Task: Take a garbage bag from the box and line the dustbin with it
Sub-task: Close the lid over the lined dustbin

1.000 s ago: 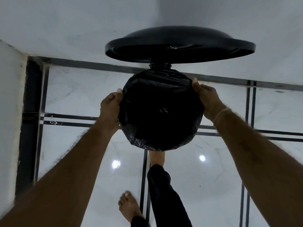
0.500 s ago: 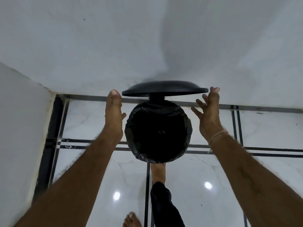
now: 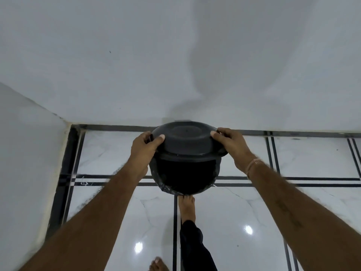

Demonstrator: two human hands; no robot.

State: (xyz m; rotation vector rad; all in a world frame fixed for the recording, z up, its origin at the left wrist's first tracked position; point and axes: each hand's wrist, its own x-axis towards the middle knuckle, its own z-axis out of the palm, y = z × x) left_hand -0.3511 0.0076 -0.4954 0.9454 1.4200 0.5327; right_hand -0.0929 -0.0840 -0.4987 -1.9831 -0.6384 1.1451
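Foot (image 3: 186,206) against bin (image 3: 185,177), wall (image 3: 175,65) close behind.

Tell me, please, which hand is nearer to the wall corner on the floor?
Left. The left hand grips the lid on the corner side; the right hand grips the far side.

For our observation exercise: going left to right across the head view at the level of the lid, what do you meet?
Side wall → left hand → dustbin lid → right hand → floor tiles.
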